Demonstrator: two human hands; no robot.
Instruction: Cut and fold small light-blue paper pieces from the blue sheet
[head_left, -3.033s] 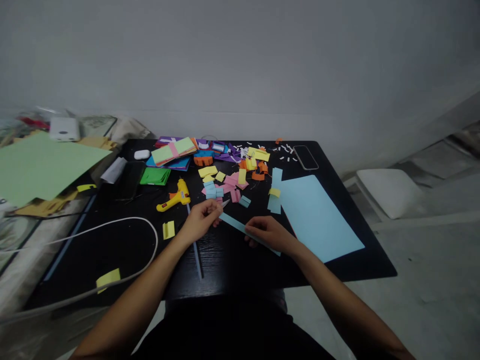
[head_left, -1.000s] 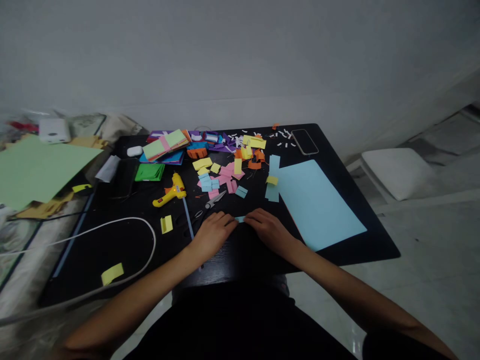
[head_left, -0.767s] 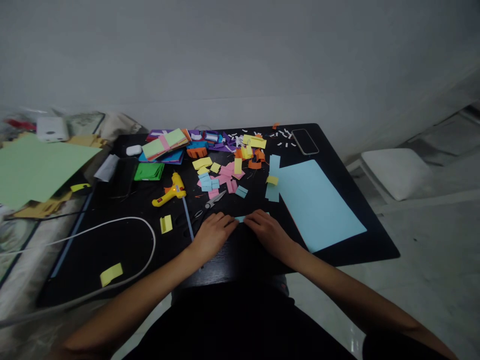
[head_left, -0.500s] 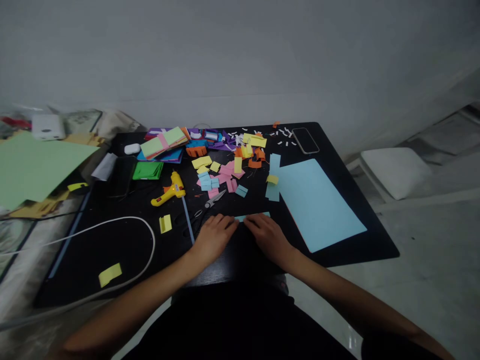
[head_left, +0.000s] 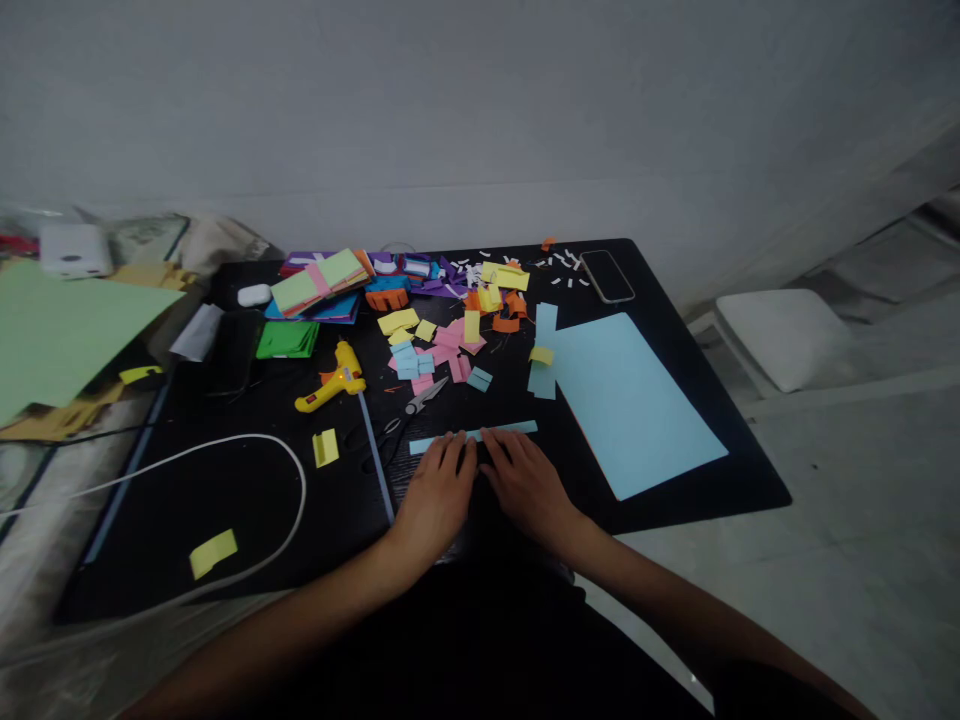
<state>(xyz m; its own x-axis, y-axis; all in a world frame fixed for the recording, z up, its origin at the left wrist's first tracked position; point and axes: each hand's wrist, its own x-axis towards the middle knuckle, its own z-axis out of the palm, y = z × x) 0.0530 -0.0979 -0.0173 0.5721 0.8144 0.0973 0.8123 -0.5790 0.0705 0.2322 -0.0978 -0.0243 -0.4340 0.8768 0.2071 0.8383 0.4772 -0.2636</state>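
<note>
A narrow light-blue paper strip (head_left: 510,428) lies crosswise on the black table in front of me. My left hand (head_left: 444,480) rests palm down, its spread fingertips touching the strip near the middle. Just beside it, my right hand (head_left: 525,485) lies with stretched fingers on the strip's right half. Part of the strip is hidden beneath the fingers. Scissors (head_left: 426,396) lie beyond my left hand, blades pointing away to the right. A large light-blue paper sheet (head_left: 637,405) is to the right of my right hand.
A yellow glue gun (head_left: 335,378) lies left of several pink, blue and yellow paper pieces (head_left: 450,345). Coloured paper stacks (head_left: 319,285) lie at the back left, a phone (head_left: 607,277) at the back right. A white cable (head_left: 301,490) loops across the left side.
My hands have shifted slightly, and the fingers of the left hand are more spread. More of the blue strip now shows, reaching out past my left hand. The view has shifted a little.
</note>
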